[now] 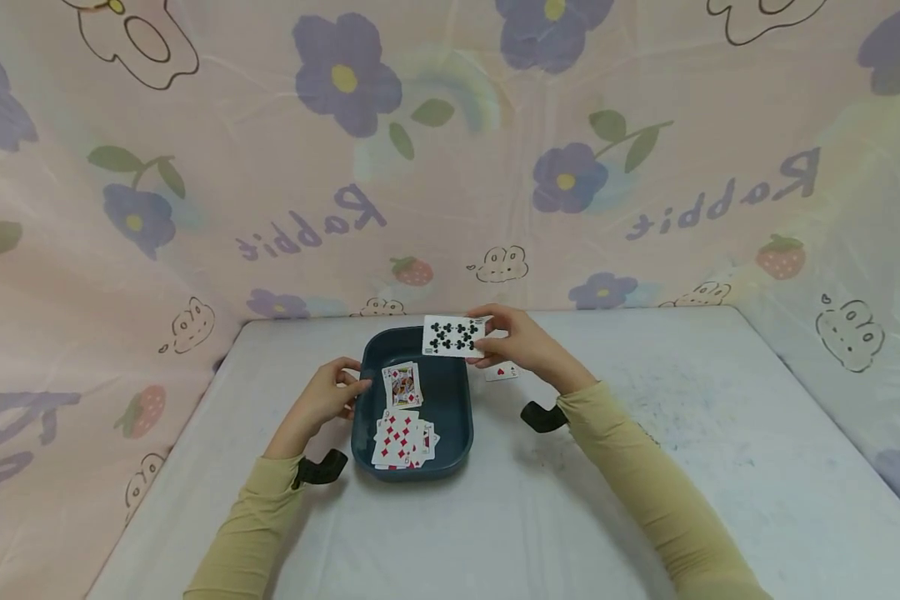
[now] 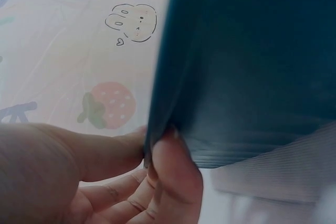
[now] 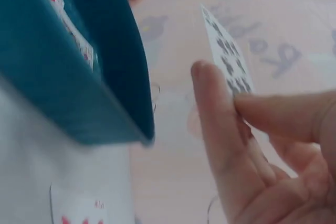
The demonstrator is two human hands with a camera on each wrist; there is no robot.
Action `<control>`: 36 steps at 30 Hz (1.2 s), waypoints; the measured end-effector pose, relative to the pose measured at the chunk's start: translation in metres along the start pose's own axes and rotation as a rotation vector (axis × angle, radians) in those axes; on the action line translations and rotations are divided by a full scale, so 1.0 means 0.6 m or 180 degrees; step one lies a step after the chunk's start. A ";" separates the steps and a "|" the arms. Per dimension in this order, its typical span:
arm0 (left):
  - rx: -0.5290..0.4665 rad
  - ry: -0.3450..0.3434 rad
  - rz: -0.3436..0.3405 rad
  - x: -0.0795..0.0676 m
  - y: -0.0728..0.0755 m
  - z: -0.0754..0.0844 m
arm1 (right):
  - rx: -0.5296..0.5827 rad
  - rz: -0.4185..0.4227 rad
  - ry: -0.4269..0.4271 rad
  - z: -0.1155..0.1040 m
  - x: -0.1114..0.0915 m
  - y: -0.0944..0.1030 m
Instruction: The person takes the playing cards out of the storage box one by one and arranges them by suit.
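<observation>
A dark blue rectangular tray (image 1: 452, 417) stands on the white table, and my left hand (image 1: 324, 395) pinches its left rim between thumb and fingers. My right hand (image 1: 521, 342) holds a black club playing card (image 1: 444, 336) face up above the tray's far right corner, thumb on its face. In the right wrist view that card (image 3: 227, 56) appears nearly edge-on. Inside the tray lie a face card (image 1: 402, 387) with diamond marks and, nearer the front, an overlapping pile of red diamond cards (image 1: 397, 439). A heart card (image 1: 502, 372) lies on the table below my right hand.
The white table (image 1: 720, 467) spreads out on both sides of the tray. Behind it hangs a pink patterned cloth (image 1: 450, 192). Dark wrist straps (image 1: 544, 417) sit on both sleeves.
</observation>
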State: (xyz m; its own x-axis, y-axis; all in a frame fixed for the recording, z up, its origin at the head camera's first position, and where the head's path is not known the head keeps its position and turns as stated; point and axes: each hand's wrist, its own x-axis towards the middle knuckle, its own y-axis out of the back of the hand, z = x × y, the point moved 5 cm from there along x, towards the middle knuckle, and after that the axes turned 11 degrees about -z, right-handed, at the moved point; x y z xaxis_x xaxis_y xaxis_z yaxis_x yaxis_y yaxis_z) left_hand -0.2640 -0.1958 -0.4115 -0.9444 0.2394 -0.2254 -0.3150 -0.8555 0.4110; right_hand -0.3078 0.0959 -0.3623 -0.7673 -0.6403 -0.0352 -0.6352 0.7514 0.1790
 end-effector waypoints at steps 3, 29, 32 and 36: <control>0.0008 0.0001 -0.0003 0.000 0.001 0.001 | 0.0048 0.0303 -0.0034 0.017 -0.012 0.027; 0.0018 0.0012 0.0005 0.000 0.000 -0.008 | 0.0468 0.0947 -0.0789 0.144 -0.088 0.122; 0.0003 0.0012 0.0008 0.000 0.000 -0.006 | 0.0458 0.1085 -0.0838 0.155 -0.093 0.131; 0.0004 0.0009 0.0022 0.000 0.000 -0.005 | 0.0622 0.1200 -0.0831 0.168 -0.096 0.138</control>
State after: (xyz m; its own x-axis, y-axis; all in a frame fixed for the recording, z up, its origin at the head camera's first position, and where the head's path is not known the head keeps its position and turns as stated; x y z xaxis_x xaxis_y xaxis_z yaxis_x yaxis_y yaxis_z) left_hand -0.2640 -0.1970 -0.4141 -0.9463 0.2321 -0.2251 -0.3085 -0.8566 0.4136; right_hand -0.3250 0.2111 -0.4448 -0.9274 -0.2756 -0.2531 -0.2947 0.9548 0.0400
